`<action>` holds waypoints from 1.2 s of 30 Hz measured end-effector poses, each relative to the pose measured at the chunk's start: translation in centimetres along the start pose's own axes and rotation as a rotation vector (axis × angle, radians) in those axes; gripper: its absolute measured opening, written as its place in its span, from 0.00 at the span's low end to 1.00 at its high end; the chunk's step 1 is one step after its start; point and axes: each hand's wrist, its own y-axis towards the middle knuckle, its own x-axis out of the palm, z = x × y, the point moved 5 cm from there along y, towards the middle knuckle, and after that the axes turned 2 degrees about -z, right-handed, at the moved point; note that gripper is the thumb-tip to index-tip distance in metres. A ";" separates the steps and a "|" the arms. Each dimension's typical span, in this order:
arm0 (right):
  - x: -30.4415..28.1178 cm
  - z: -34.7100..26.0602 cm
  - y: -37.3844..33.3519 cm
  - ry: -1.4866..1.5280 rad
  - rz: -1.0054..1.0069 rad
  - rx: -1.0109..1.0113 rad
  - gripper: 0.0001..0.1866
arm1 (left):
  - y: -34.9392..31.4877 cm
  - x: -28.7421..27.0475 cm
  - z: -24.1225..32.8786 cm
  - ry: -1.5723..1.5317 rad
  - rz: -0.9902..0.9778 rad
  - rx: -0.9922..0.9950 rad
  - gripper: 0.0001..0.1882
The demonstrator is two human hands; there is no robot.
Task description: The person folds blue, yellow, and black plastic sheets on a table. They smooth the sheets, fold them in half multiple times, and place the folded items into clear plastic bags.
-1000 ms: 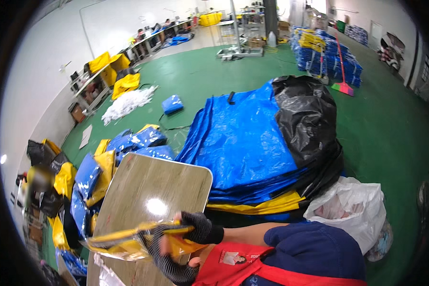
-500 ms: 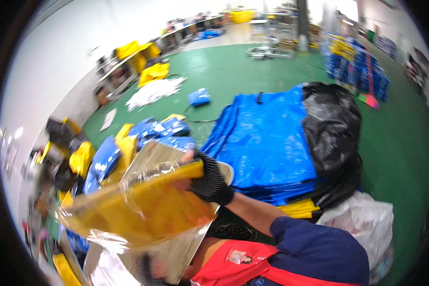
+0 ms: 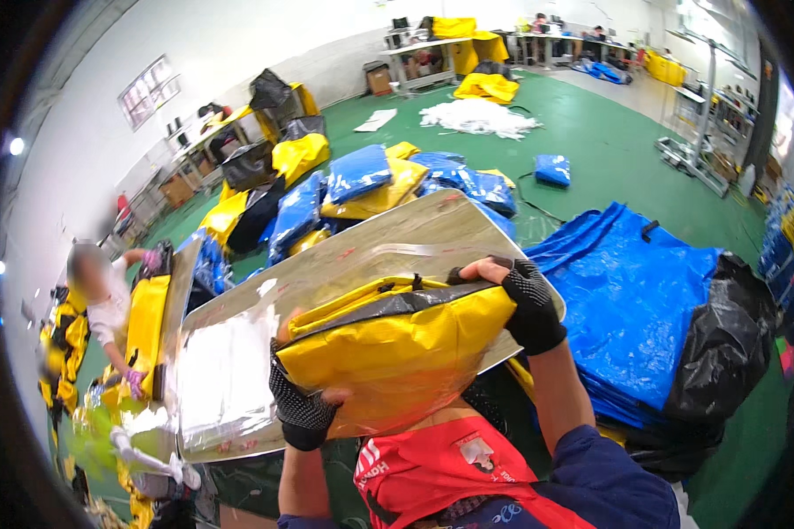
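Observation:
A folded yellow bag (image 3: 397,344) with a dark grey strip and black straps along its top lies between my hands, low over the table. Shiny clear plastic film seems to cover its lower part. My left hand (image 3: 304,406), in a black dotted fingerless glove, is closed round the bag's left side, the thumb on the near face. At the upper right corner, my right hand (image 3: 534,304), gloved alike, grips the edge with bent fingers. Beneath is a wood-grain table (image 3: 432,225). White and clear plastic sheets (image 3: 229,361) lie on its left part, near my left hand.
Blue and yellow wrapped packets (image 3: 357,176) are heaped beyond the table. A stack of blue sheets (image 3: 626,300) with black plastic (image 3: 723,344) stands at right. On the left, a person in pink gloves (image 3: 132,383) handles a yellow folded piece (image 3: 148,326).
The view has swung left. The bag was tilted and blurred, with my right hand on its end and my left hand low; now it is more level and both hands hold it.

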 end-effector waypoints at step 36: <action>-1.7 21.1 16.2 -1.276 -0.128 0.590 0.21 | -3.0 -0.3 -27.7 -0.534 -0.461 -1.094 0.23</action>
